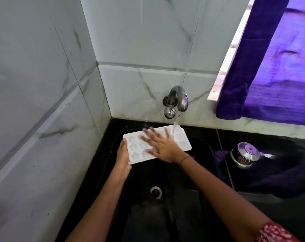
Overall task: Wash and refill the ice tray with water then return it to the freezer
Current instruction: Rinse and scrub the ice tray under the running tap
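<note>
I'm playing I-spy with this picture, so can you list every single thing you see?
ice tray: one, white, held over the sink under the running water
tap: one, silver, on the back wall
water: one stream, clear, falling from the tap onto the tray's far end
sink: one, black, below the tray
drain: one, silver ring, in the sink's floor
wall tiles: several, white with grey veins, behind and left of the sink
curtain: one, purple, upper right
metal pot: one, silver, on the black counter right of the sink
left hand: one, grips the tray's left end
right hand: one, fingers spread flat on the tray
</note>
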`<state>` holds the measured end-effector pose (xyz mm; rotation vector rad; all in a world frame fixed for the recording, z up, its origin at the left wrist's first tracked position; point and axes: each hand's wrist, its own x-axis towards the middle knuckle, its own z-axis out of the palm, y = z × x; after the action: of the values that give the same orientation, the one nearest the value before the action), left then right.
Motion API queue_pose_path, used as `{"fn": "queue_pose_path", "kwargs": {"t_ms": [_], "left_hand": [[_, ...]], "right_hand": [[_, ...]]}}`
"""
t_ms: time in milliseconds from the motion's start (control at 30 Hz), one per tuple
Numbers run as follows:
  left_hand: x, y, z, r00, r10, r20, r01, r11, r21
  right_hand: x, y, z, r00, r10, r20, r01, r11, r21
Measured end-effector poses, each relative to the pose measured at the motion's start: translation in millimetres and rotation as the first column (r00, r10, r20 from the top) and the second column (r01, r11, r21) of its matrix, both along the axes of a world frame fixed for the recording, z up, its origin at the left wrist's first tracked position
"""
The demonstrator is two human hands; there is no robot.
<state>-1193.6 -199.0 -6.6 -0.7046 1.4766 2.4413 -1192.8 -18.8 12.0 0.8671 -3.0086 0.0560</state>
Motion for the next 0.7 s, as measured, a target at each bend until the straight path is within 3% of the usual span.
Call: {"fn": "queue_pose_path", "kwargs": {"t_ms": [133,200,233,300,333,367,467,533,633,700], "left_hand": [[-3,-25,-7,0.998,0.056,0.01,-0.055,0.995,-0.081],[-2,-28,-6,0.998,0.052,0.02,-0.05,0.994,-0.097],[-2,-26,-5,0.999,0.046,0.018,-0.044,0.994,-0.104],[-2,-22,-3,1.0,0.022,-0.002,-0.022,0.994,-0.105],[-2,-20,-2,1.0,0.018,-0.011,-0.019,0.995,-0.1],[-2,-18,-1,1.0,0.011,-0.014,-0.013,0.995,-0.101],[-2,-18,0,0.999,0.002,-0.034,-0.005,0.995,-0.095],[-4,-20,0,0.999,-0.005,-0.045,0.001,0.995,-0.095],[-6,-23,-1,0.998,-0.015,-0.054,0.01,0.995,-0.096],[-7,-23,-4,0.999,-0.015,-0.048,0.01,0.995,-0.1]], "right_hand": [[-5,61,4,0.915,-0.4,0.056,0.397,0.916,0.052],[-12,66,11,0.847,-0.527,0.067,0.531,0.837,-0.13],[-19,60,18,0.813,-0.571,0.114,0.576,0.763,-0.294],[-34,35,42,0.737,-0.606,0.299,0.637,0.476,-0.607],[-42,26,52,0.706,-0.603,0.371,0.656,0.362,-0.662],[-53,19,58,0.682,-0.601,0.417,0.68,0.311,-0.664],[-86,13,61,0.583,-0.626,0.517,0.787,0.28,-0.549],[-99,19,54,0.556,-0.575,0.6,0.802,0.182,-0.568],[-102,26,52,0.597,-0.233,0.768,0.783,-0.036,-0.62],[-93,30,54,0.642,-0.02,0.766,0.765,-0.045,-0.643]]}}
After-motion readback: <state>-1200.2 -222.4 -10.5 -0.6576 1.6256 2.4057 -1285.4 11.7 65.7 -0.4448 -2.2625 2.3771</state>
